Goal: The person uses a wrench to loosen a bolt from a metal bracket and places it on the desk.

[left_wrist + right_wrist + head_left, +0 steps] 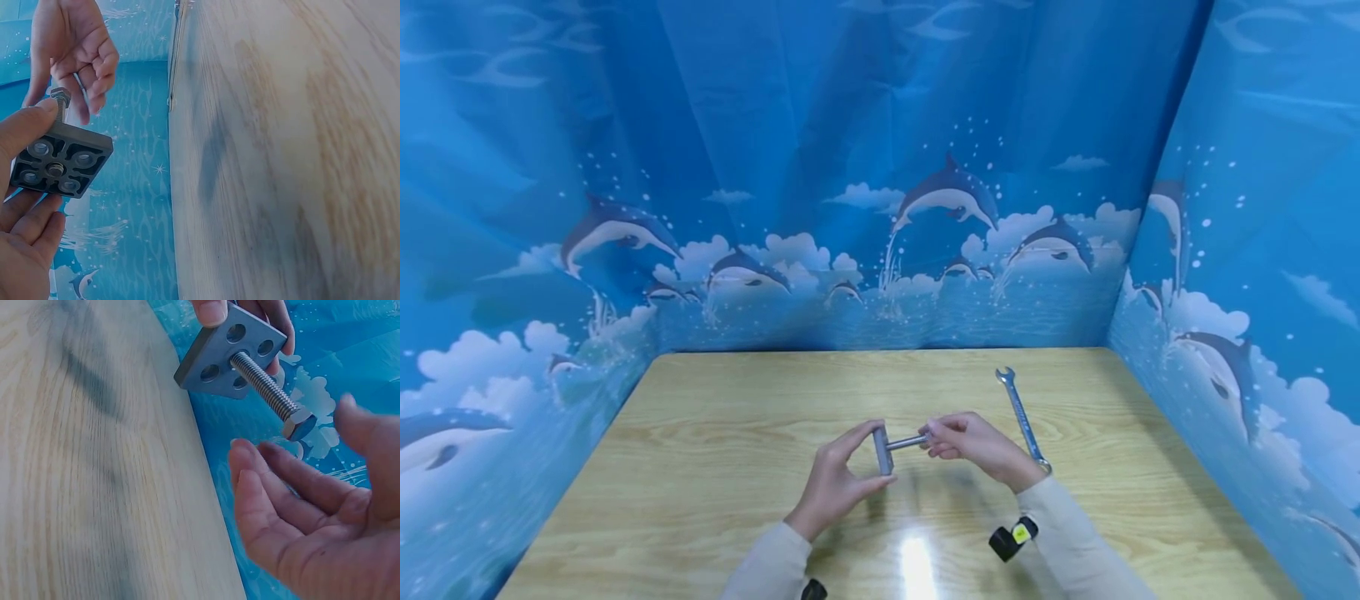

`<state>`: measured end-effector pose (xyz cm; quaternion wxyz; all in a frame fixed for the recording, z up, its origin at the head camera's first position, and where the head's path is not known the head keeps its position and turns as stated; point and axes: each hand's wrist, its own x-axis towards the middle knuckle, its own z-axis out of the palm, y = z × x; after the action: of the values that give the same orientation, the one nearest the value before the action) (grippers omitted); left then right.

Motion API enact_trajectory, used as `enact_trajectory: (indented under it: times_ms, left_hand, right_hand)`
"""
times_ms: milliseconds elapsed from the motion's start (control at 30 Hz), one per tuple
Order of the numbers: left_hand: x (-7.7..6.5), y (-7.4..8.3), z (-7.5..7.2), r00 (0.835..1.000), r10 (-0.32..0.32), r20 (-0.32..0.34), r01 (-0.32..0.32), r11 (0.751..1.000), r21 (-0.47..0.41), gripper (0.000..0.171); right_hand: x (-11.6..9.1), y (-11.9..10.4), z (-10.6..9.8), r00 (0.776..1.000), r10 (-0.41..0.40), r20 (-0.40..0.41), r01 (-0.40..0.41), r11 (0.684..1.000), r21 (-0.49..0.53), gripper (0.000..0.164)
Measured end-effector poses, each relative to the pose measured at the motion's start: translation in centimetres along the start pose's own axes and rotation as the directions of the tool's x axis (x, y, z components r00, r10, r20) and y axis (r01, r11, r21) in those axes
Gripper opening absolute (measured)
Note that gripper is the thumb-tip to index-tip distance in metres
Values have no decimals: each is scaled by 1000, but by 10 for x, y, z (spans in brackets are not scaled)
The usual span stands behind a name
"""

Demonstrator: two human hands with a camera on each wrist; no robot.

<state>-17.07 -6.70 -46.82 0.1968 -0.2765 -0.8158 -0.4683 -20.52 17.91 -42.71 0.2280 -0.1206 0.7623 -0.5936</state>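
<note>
My left hand (837, 477) grips a square grey plate (882, 451) by its edges, thumb on one side and fingers on the other. The plate has round holes near its corners, seen in the right wrist view. A threaded bolt (265, 384) runs through its centre, and its tip shows on the ribbed underside in the left wrist view. Around the hex bolt head (300, 424) hovers my right hand (312, 531), fingers loosely bent and thumb apart, with a visible gap to the head. Both hands are above the wooden table (715, 483).
A combination wrench (1022, 419) lies on the table at the right, beyond my right hand, its open end pointing away. Blue curtains (820, 125) with printed dolphins surround the table at the back and sides.
</note>
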Motion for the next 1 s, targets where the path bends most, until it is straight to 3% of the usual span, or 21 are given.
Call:
enact_trajectory:
  times_ms: [200,300,600,767,1000]
  left_hand:
    - [-3,1,0,1000,-17,5,17,1000,-1,78]
    - [-2,1,0,1000,-4,6,4,1000,1,78]
    - [0,0,-2,1000,-3,16,3,1000,10,76]
    - [1,1,-4,1000,-12,14,12,1000,-2,77]
    - [2,3,-4,999,-29,13,30,999,-25,76]
  right_hand:
    - [-2,4,2,995,87,45,-88,996,8,70]
    - [0,4,3,993,103,53,-103,995,1,69]
    - [3,-2,1,998,41,-36,-43,997,-65,34]
    - [3,-4,2,996,4,-91,-10,998,-64,35]
    - [3,-4,2,996,-10,-93,5,999,-53,35]
